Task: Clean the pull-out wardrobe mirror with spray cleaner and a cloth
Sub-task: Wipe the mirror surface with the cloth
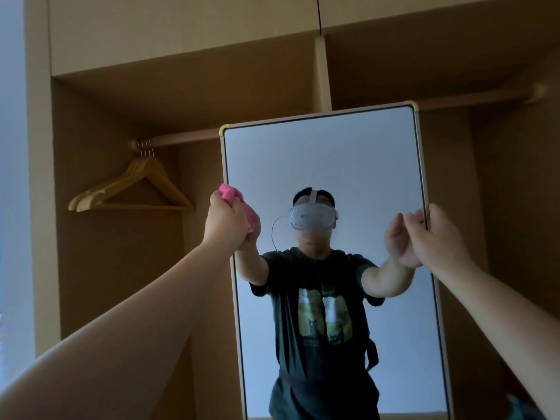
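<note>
The tall pull-out mirror [333, 165], with a pale frame and gold corners, stands in front of the open wardrobe. My left hand [225, 218] grips a bunched pink cloth [230, 194] and holds it against the mirror's left edge at about mid-height. My right hand [433, 234] is on the mirror's right edge, thumb on the glass side and fingers curled round the frame. The glass reflects a person wearing a headset and both raised arms. No spray bottle is in view.
The wooden wardrobe [188, 95] has a hanging rail with several wooden hangers [133, 189] at the left, close to my left arm. A second rail [485, 98] runs behind the mirror at the upper right. A pale wall borders the far left.
</note>
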